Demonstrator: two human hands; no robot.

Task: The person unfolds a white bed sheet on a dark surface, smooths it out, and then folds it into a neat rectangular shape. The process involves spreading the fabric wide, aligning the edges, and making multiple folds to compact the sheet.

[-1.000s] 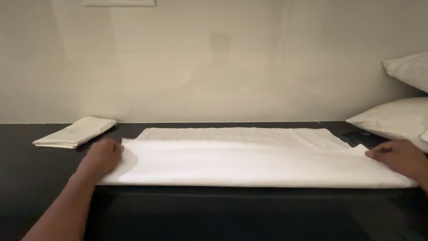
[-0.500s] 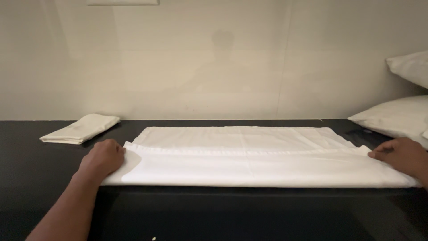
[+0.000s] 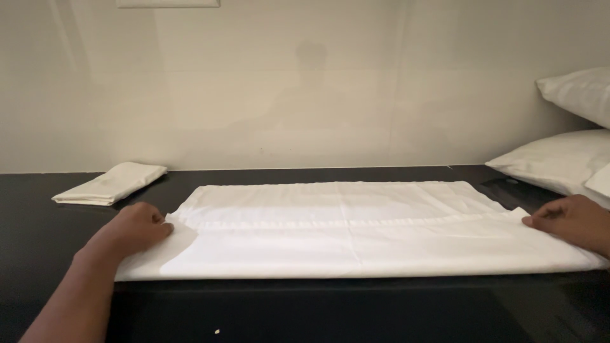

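Left hand (image 3: 136, 230), right hand (image 3: 569, 219) pinch white cloth (image 3: 356, 232) ends.

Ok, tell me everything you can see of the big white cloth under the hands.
The white cloth looks like thin smooth cotton, folded lengthwise into a long flat rectangle with a hem band running across it. It lies spread on the black table, near edge along the table's front. The left hand pinches its left end; the right hand rests on its right end.

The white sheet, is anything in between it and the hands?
No. The left hand rests on the left end of the white sheet, and the right hand touches its right end. The small folded cloth and pillows lie off to the sides.
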